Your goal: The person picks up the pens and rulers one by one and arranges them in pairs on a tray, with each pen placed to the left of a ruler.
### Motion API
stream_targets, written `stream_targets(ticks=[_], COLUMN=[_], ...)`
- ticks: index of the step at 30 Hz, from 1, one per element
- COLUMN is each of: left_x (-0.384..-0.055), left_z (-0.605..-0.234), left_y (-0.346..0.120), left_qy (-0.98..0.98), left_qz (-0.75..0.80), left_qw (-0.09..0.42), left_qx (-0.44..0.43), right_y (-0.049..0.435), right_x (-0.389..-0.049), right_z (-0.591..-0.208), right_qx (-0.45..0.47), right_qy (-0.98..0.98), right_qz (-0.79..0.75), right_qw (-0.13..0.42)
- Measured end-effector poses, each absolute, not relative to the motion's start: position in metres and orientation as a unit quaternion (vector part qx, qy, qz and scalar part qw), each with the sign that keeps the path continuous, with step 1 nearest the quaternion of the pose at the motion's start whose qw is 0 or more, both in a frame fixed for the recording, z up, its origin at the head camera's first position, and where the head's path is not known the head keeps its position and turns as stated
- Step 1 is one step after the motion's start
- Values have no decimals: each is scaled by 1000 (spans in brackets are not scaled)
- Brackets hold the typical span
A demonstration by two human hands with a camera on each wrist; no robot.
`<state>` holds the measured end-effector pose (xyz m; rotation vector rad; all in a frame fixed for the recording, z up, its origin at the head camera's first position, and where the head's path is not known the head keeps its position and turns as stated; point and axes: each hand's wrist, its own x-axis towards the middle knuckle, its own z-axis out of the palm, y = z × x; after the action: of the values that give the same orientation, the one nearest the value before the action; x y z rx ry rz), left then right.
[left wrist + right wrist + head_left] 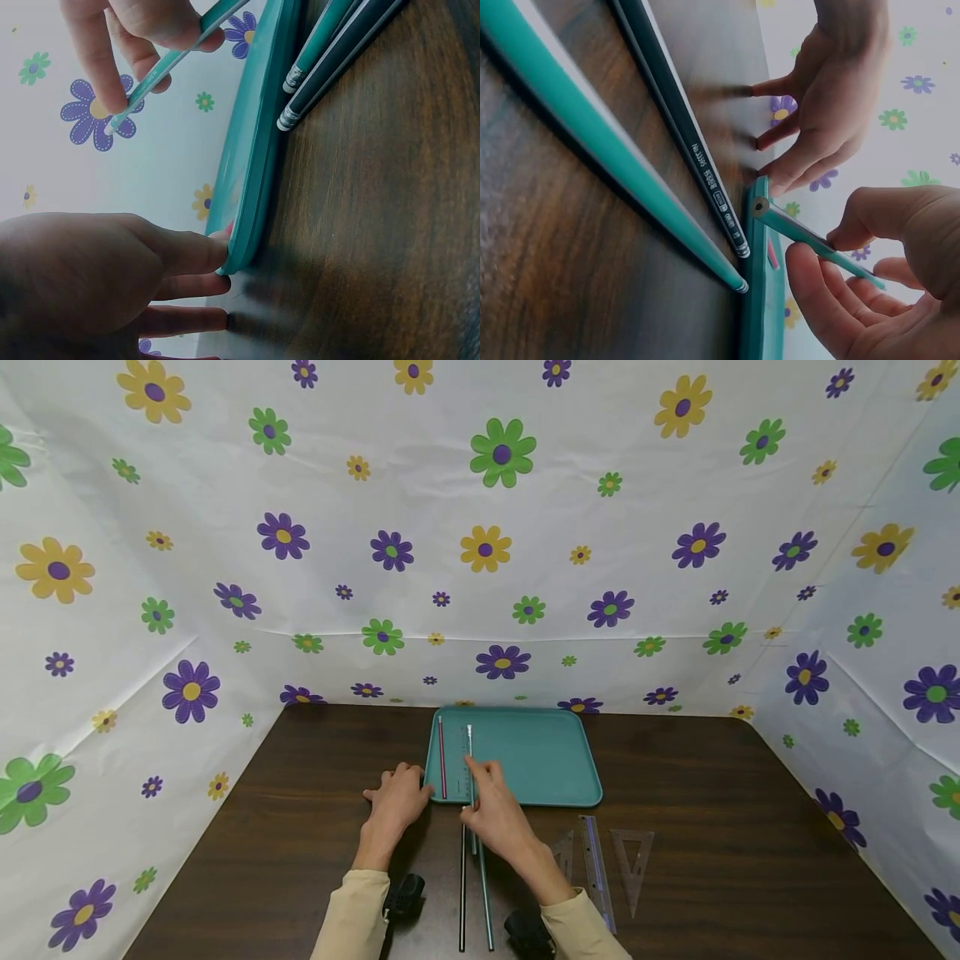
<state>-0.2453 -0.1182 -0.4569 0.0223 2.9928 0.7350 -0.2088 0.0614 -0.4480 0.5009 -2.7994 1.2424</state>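
My right hand point(498, 810) pinches a green pencil point(802, 232) between thumb and fingers above the left part of the teal tray point(540, 760). Its white-tipped end point(112, 127) points away and its flat unsharpened end towards me. At the tray's near left corner, my left hand point(397, 797) rests its thumb on the rim, with the other fingers spread and fairly straight beside it. A red pencil point(442, 760) lies lengthwise in the tray by its left side. A black pencil point(462, 893) and another green pencil point(485, 902) lie on the table before the tray.
Right of the pencils on the dark wooden table point(720, 827) lie a clear ruler point(595, 868) and a clear set square point(632, 864). Another set square point(562, 852) is partly hidden by my right forearm. A flower-patterned cloth point(420, 510) surrounds the table's back and sides.
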Motion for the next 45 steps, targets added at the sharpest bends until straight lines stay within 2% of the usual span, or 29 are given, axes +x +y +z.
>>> stream_targets(ticks=[19,45], left_x=[-245,-244], left_z=[-458,-457], left_y=[-122,-118], left_qy=[970,970], left_qz=[239,241], left_qw=[32,30], left_qx=[12,12], right_y=[70,73], right_x=[-222,-234], right_z=[-453,-450], right_qx=[128,100], right_qy=[-883,-881], right_qz=[452,462], right_qw=[-8,10])
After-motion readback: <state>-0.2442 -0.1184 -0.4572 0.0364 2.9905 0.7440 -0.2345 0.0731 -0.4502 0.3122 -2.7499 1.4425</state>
